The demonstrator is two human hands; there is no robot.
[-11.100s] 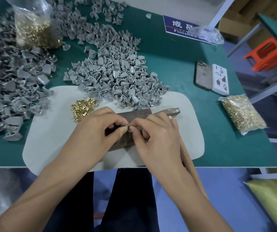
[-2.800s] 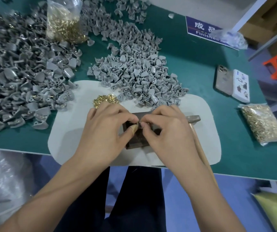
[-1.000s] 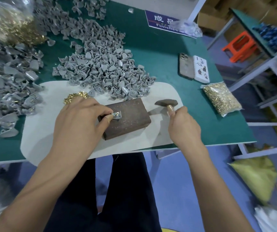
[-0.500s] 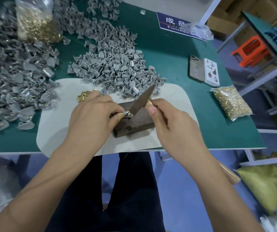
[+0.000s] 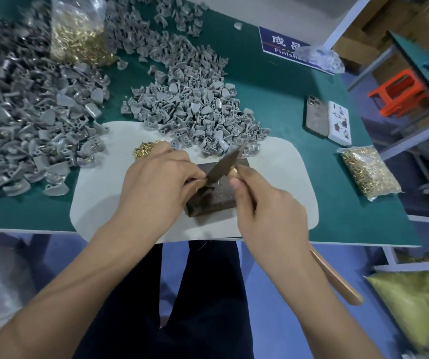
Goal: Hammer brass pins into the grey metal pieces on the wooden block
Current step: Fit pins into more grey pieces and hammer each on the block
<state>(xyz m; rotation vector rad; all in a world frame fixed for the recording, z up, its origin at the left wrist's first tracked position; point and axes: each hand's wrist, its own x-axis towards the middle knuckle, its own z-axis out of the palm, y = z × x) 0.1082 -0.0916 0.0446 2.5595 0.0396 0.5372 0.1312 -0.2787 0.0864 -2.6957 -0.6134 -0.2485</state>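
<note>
Resting on a pale mat (image 5: 280, 177) at the middle of the frame, the wooden block (image 5: 216, 198) carries a small grey metal piece (image 5: 209, 184) that the left hand (image 5: 156, 182) pinches between thumb and fingertips. The right hand (image 5: 265, 203) is curled round the wooden handle of a hammer (image 5: 225, 165), whose motion-blurred head slants just over the piece; the handle's end sticks out below the wrist at lower right. Whether the head touches the piece cannot be told. A loose heap of brass pins (image 5: 144, 150) lies on the mat just behind the left hand. Piles of grey pieces (image 5: 197, 110) cover the green table (image 5: 337, 203) from centre to upper left. A clear bag of brass pins (image 5: 78, 35) stands at upper left, and a sealed flat bag of pins (image 5: 368, 173) lies at right. A phone (image 5: 317, 116) and a white box (image 5: 340, 123) lie side by side above that bag.
</note>
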